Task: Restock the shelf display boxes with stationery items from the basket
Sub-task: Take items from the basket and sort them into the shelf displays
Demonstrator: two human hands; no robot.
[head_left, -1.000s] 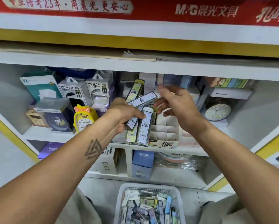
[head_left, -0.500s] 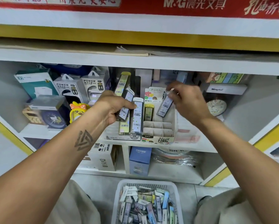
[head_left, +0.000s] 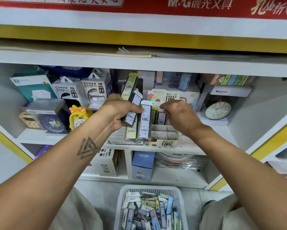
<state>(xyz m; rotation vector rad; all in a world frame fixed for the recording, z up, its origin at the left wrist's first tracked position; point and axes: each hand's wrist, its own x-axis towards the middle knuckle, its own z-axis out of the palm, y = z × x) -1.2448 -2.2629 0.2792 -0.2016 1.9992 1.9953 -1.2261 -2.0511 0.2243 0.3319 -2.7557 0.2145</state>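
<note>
Shelf [head_left: 156,148]: left hand [head_left: 116,112] grips lead cases [head_left: 145,121]; right hand [head_left: 179,117] seemingly pinches case [head_left: 161,117] over display box [head_left: 162,136].

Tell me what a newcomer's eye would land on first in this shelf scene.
First, the two hands at the centre: the left hand grips a fan of lead refill cases, while the right hand sets one case into the divided display box on the shelf. Next, the white basket of mixed cases at the bottom, and the yellow duck clock at left.

arms: bare, no sleeves | left forearm [head_left: 59,165]: dark nested-triangle tattoo [head_left: 86,147] | hands: bare, no gloves or rings visible | legs: light beige trousers [head_left: 79,211]
</note>
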